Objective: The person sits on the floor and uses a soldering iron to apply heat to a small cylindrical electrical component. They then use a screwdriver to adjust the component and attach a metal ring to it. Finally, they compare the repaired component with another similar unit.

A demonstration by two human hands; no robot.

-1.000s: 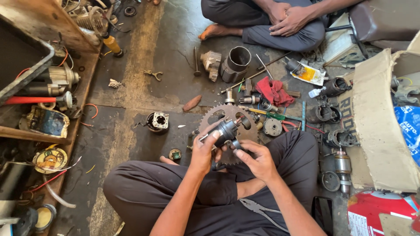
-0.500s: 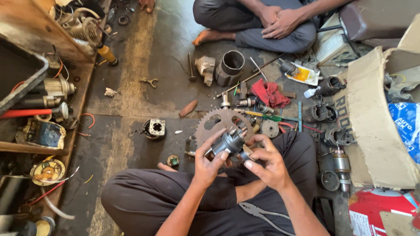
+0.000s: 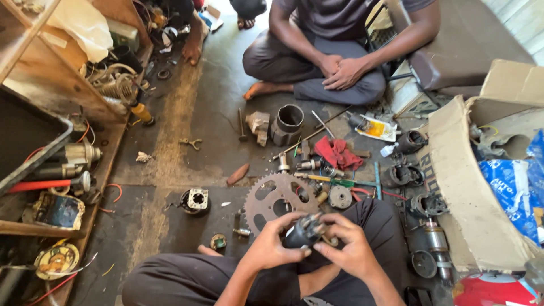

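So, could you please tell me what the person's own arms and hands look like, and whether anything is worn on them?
Both forearms are bare up to the bottom edge of the picture: no sleeves show. The left hand and right hand wear no gloves, and no ring, watch or bracelet can be seen. Dark trousers cover the crossed legs beneath them.

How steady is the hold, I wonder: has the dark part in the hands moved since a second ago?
Yes. The dark part has come off the sprocket, down toward the person.

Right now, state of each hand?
Left hand: closed on the small dark motor part.
Right hand: closed on the same part from the other side.
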